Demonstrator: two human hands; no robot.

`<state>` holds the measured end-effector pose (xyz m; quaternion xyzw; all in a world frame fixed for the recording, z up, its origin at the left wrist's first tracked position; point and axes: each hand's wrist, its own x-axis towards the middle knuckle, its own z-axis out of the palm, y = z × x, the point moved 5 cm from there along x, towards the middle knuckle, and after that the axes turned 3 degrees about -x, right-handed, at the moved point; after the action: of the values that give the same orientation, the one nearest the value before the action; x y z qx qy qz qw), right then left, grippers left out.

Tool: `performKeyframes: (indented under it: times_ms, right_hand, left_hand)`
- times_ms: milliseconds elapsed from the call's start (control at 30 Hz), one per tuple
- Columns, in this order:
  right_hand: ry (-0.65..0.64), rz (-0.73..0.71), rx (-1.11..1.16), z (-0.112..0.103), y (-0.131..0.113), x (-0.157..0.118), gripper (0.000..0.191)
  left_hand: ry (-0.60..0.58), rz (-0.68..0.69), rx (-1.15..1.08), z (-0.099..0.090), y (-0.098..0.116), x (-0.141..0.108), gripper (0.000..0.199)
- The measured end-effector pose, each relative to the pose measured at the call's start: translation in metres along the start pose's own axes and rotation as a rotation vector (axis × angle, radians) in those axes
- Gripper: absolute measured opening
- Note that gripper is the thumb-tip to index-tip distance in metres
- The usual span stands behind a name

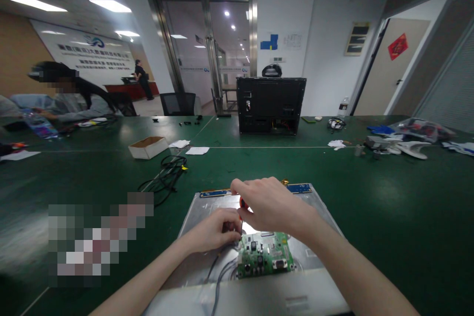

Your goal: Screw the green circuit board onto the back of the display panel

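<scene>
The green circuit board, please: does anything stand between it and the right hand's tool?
The left hand, partly: its fingertips are beside the green circuit board, at its far left corner, below the red handle.

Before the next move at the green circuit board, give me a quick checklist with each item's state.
1. Right hand gripping the red-handled tool: ok.
2. Left hand at the board's far left corner: ok.
3. Tool tip seated: cannot tell, fingers hide it.
4. Green circuit board lying on the metal panel: ok.
5. Gray cables free of the left fingers: cannot tell, they run close.
6. Black cable bundle off the panel: ok, on the table.
</scene>
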<state>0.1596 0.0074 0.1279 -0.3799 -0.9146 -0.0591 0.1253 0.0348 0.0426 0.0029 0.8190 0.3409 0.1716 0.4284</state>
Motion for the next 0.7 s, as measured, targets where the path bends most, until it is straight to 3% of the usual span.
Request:
performKeyframes:
  times_ms: [267,467,700]
  right_hand:
    - [-0.046,0.052,-0.014,-0.0002,0.0034,0.0022,0.018]
    - [-0.034,-0.034,0.063,-0.0036,-0.0017,-0.0021,0.024]
    - [-0.023,-0.017,0.055,-0.0018,-0.0009,0.0001,0.022]
  left_hand:
    - [0.016,-0.010,0.006,0.0008,0.0006,-0.0014,0.004]
    - [0.014,0.016,0.010,0.0005,0.0014,-0.0005,0.004]
    - [0.008,0.011,0.015,0.0000,0.0006,-0.0009,0.005]
